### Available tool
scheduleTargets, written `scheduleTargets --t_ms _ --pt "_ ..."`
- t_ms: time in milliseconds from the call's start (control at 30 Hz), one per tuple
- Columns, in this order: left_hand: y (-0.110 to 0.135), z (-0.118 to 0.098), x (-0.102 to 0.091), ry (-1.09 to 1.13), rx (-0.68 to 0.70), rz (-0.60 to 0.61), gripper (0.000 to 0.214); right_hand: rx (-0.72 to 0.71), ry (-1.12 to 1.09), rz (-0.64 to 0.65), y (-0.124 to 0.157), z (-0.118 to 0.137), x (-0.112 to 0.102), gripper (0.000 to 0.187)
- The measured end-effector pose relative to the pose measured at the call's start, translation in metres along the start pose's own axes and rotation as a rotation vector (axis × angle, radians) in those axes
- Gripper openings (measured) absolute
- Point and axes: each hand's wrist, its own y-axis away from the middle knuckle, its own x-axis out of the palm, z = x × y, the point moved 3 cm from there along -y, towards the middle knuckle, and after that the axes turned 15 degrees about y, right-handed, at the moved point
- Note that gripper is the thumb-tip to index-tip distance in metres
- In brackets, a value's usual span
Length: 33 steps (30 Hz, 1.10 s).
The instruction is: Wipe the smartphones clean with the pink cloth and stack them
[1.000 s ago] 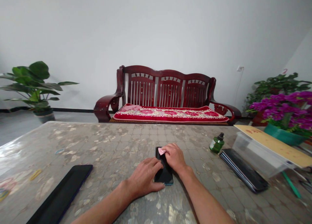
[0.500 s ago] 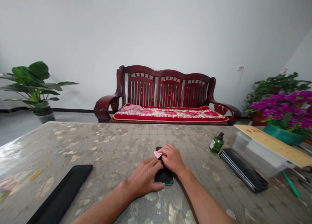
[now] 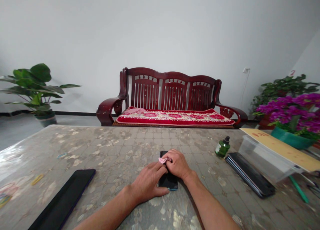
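Observation:
A black phone (image 3: 169, 182) lies flat on the patterned table (image 3: 110, 150) in front of me. My left hand (image 3: 149, 183) rests on its left edge, fingers and thumb pressing the phone down. My right hand (image 3: 177, 164) sits over the phone's far half, fingers closed round a small pink cloth (image 3: 163, 160) that touches the screen. Most of the screen is hidden under both hands.
A black tablet (image 3: 63, 200) lies at the near left. At the right are a small green bottle (image 3: 222, 147), another dark phone (image 3: 250, 174), a clear plastic box (image 3: 267, 160) and a green pen (image 3: 298, 189). A red wooden bench (image 3: 170, 99) stands beyond the table.
My right hand with the pink cloth slid a little nearer and to the left over the phone's screen. My left hand stayed put.

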Motion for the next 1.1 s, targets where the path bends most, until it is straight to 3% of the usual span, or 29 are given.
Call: scheduleTargets --t_ms 167,533,900,1100 --pt "-0.001 -0.002 -0.001 -0.013 -0.045 0.018 0.032 0.075 0.065 -0.027 0.0 -0.003 0.0 0.031" --pt "0.0 0.001 0.002 -0.004 -0.02 0.006 0.032 0.027 0.024 0.001 0.0 0.0 -0.001 0.029" --pt "-0.001 -0.002 -0.001 -0.043 -0.031 0.019 0.031 0.208 0.184 -0.02 -0.002 -0.013 -0.001 0.029" --pt "-0.001 0.0 0.0 -0.032 -0.039 0.031 0.033 0.116 0.104 -0.011 -0.001 -0.009 0.001 0.033"
